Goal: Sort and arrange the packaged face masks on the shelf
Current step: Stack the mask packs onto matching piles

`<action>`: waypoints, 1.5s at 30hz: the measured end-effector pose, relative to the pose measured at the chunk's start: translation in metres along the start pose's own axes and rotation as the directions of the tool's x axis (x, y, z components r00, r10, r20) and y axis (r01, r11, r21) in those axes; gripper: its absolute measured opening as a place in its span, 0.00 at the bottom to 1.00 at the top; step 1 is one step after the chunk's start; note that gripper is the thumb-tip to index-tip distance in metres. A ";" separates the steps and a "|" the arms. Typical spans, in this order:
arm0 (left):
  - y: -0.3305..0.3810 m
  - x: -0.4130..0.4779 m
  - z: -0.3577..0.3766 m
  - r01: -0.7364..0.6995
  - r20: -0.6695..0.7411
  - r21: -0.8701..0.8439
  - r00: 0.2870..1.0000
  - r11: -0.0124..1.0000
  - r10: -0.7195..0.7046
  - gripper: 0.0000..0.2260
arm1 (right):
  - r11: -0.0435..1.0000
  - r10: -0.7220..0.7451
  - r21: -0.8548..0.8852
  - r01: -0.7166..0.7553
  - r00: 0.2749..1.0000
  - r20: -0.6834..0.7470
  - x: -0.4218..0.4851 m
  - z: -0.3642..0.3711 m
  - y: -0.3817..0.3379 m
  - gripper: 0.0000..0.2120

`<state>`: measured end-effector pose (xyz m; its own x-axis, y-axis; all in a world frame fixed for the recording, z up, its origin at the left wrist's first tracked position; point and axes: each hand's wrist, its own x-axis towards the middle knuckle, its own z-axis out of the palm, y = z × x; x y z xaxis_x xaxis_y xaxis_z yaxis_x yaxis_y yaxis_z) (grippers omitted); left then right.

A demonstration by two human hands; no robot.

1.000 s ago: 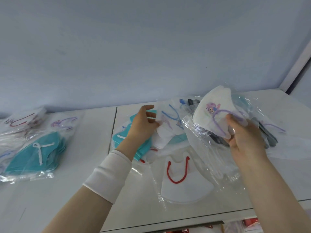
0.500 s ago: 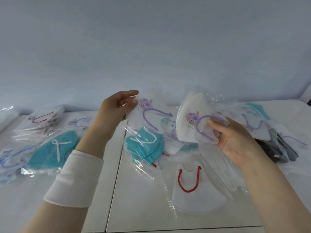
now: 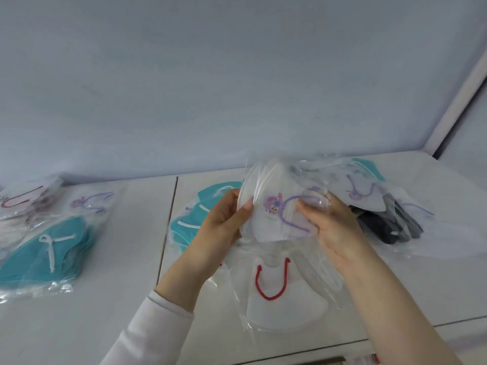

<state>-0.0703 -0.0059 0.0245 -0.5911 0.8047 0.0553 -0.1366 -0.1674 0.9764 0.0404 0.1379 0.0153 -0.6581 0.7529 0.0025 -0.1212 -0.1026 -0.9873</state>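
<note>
The cartoon mask pack (image 3: 276,212) is hanging in the air just above the white shelf (image 3: 126,259), in the middle of the scene. It is a white mask with a purple cartoon and purple ear strings, inside a clear bag.

The left hand (image 3: 224,222) is gripping its left edge. Its thumb (image 3: 246,206) is pressing on the front and the other fingers are going behind. The right hand (image 3: 334,225) is gripping the right side, with the thumb on the front and the fingers curling round the back. Both arms are reaching forward from the near edge. A white sleeve (image 3: 150,330) is covering the left arm.

Just under the hands, a red-string mask pack (image 3: 284,299) is lying flat on the shelf. Behind the left hand, some teal masks (image 3: 189,222) are peeking out. To the right, dark masks (image 3: 384,227) are lying in a pile, with another purple cartoon mask (image 3: 363,193) on top.

Far to the left, well apart, a big teal mask pack (image 3: 44,254) is sitting. More packs are lying behind it, near the wall (image 3: 237,88).
</note>
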 end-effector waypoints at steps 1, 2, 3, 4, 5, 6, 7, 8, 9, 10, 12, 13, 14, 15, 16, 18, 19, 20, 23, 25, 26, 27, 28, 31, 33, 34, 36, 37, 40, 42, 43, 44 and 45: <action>-0.002 -0.001 0.006 -0.009 0.004 0.059 1.000 0.998 0.009 0.15 | 1.000 -0.027 -0.014 0.027 1.000 -0.010 -0.005 0.000 -0.001 0.08; -0.004 -0.001 0.012 -0.030 0.000 0.135 1.000 0.990 0.031 0.15 | 0.998 -0.061 -0.030 0.061 0.998 -0.016 -0.010 -0.001 -0.001 0.09; -0.006 -0.002 0.017 -0.058 -0.011 0.203 0.998 0.977 0.061 0.14 | 0.992 -0.110 -0.059 0.109 0.994 -0.019 -0.016 -0.002 -0.002 0.10; -0.011 -0.002 0.021 -0.082 -0.027 0.257 0.995 0.963 0.092 0.12 | 0.980 -0.177 -0.091 0.175 0.984 -0.012 -0.022 -0.003 -0.003 0.13; -0.016 -0.002 0.024 -0.101 -0.039 0.297 0.992 0.950 0.117 0.11 | 0.961 -0.251 -0.122 0.249 0.968 0.006 -0.027 -0.006 -0.002 0.17; -0.022 -0.003 0.025 -0.112 -0.050 0.332 0.989 0.936 0.137 0.11 | 0.940 -0.306 -0.152 0.306 0.952 0.024 -0.031 -0.009 0.001 0.22; -0.028 -0.003 0.026 -0.114 -0.062 0.364 0.987 0.925 0.146 0.11 | 0.924 -0.336 -0.181 0.337 0.941 0.037 -0.034 -0.012 0.005 0.26; -0.033 -0.003 0.026 -0.108 -0.072 0.381 0.987 0.918 0.146 0.12 | 0.914 -0.347 -0.209 0.347 0.937 0.041 -0.037 -0.015 0.009 0.29; -0.037 -0.003 0.027 -0.094 -0.077 0.377 0.988 0.921 0.132 0.12 | 0.906 -0.350 -0.240 0.350 0.936 0.044 -0.039 -0.016 0.013 0.31; -0.039 -0.003 0.028 -0.076 -0.075 0.361 0.991 0.929 0.110 0.11 | 0.899 -0.348 -0.269 0.346 0.937 0.041 -0.040 -0.016 0.015 0.31; -0.040 0.001 0.031 -0.056 -0.082 0.335 0.993 0.941 0.088 0.10 | 0.908 -0.319 -0.270 0.320 0.947 0.048 -0.039 -0.019 0.012 0.28; -0.037 0.003 0.033 -0.054 -0.096 0.324 0.991 0.945 0.089 0.09 | 0.921 -0.291 -0.253 0.297 0.955 0.060 -0.035 -0.024 0.008 0.26; -0.034 0.007 0.034 -0.047 -0.116 0.305 0.989 0.951 0.086 0.09 | 0.927 -0.268 -0.258 0.273 0.962 0.057 -0.029 -0.032 0.001 0.24; -0.030 0.010 0.034 -0.036 -0.140 0.268 0.987 0.963 0.075 0.09 | 0.919 -0.257 -0.302 0.254 0.966 0.031 -0.021 -0.045 -0.005 0.23; -0.026 0.014 0.033 -0.022 -0.163 0.216 0.985 0.976 0.058 0.09 | 0.887 -0.255 -0.401 0.228 0.967 -0.015 -0.011 -0.061 -0.011 0.24; -0.022 0.020 0.030 0.008 -0.195 0.119 0.981 0.993 0.016 0.09 | 0.708 -0.230 -0.697 0.111 0.970 -0.080 0.008 -0.095 -0.020 0.28; -0.022 0.022 0.031 0.015 -0.209 0.082 0.978 0.996 0.003 0.09 | 0.576 -0.171 -0.816 0.039 0.983 -0.073 0.016 -0.109 -0.023 0.30; -0.022 0.023 0.034 0.016 -0.220 0.056 0.975 0.998 -0.004 0.09 | 0.462 -0.087 -0.887 -0.010 0.995 -0.057 0.023 -0.121 -0.025 0.32; -0.027 0.026 0.050 0.022 -0.268 0.027 0.963 0.999 -0.014 0.11 | 0.289 0.041 -0.957 0.016 0.999 0.029 0.035 -0.138 -0.023 0.28; -0.030 0.028 0.062 0.004 -0.343 0.037 0.939 0.999 0.009 0.09 | 0.290 -0.080 -0.951 0.108 0.993 0.088 0.040 -0.147 -0.020 0.21; -0.032 0.029 0.067 -0.007 -0.387 0.039 0.922 0.999 0.022 0.09 | 0.301 -0.160 -0.941 0.155 0.981 0.110 0.043 -0.152 -0.019 0.17; -0.034 0.029 0.073 -0.016 -0.430 0.035 0.902 0.999 0.030 0.10 | 0.317 -0.245 -0.928 0.195 0.962 0.118 0.045 -0.158 -0.018 0.14; -0.035 0.029 0.081 -0.028 -0.468 0.028 0.883 0.999 0.038 0.11 | 0.350 -0.331 -0.910 0.224 0.938 0.103 0.048 -0.165 -0.018 0.12; -0.041 0.032 0.109 -0.074 -0.546 0.039 0.834 0.997 0.083 0.12 | 0.520 -0.534 -0.802 0.293 0.845 -0.038 0.052 -0.181 -0.033 0.10; -0.049 0.035 0.129 -0.055 -0.576 0.060 0.814 0.997 0.079 0.13 | 0.545 -0.598 -0.738 0.398 0.802 -0.009 0.046 -0.177 -0.043 0.11; -0.052 0.036 0.140 -0.045 -0.578 0.054 0.813 0.997 0.068 0.14 | 0.515 -0.614 -0.712 0.477 0.785 0.081 0.041 -0.171 -0.045 0.11; -0.056 0.037 0.159 -0.041 -0.562 -0.004 0.827 0.999 0.032 0.15 | 0.425 -0.600 -0.656 0.624 0.737 0.312 0.031 -0.156 -0.037 0.13; -0.055 0.037 0.167 -0.047 -0.546 -0.053 0.838 0.997 0.011 0.14 | 0.397 -0.576 -0.635 0.663 0.718 0.389 0.026 -0.149 -0.029 0.13; -0.051 0.033 0.179 -0.058 -0.488 -0.200 0.872 0.978 -0.047 0.11 | 0.404 -0.505 -0.583 0.705 0.703 0.500 0.017 -0.138 -0.017 0.16; -0.048 0.029 0.177 -0.067 -0.464 -0.239 0.884 0.969 -0.053 0.17 | 0.395 -0.470 -0.549 0.736 0.676 0.567 0.012 -0.134 -0.016 0.21; -0.048 0.028 0.174 -0.071 -0.465 -0.235 0.884 0.969 -0.048 0.19 | 0.419 -0.426 -0.526 0.740 0.672 0.606 0.010 -0.132 -0.018 0.23; -0.047 0.027 0.172 -0.071 -0.473 -0.206 0.880 0.976 -0.036 0.20 | 0.479 -0.363 -0.495 0.725 0.677 0.640 0.009 -0.130 -0.021 0.24; -0.047 0.026 0.169 -0.068 -0.489 -0.154 0.872 0.986 -0.017 0.19 | 0.581 -0.292 -0.451 0.678 0.690 0.662 0.009 -0.130 -0.024 0.23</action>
<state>0.0554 0.1187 0.0154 -0.9020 0.4259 -0.0704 -0.2175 -0.3073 0.9264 0.1339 0.2311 0.0186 -0.9107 0.1196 0.3953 -0.1814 0.7440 -0.6431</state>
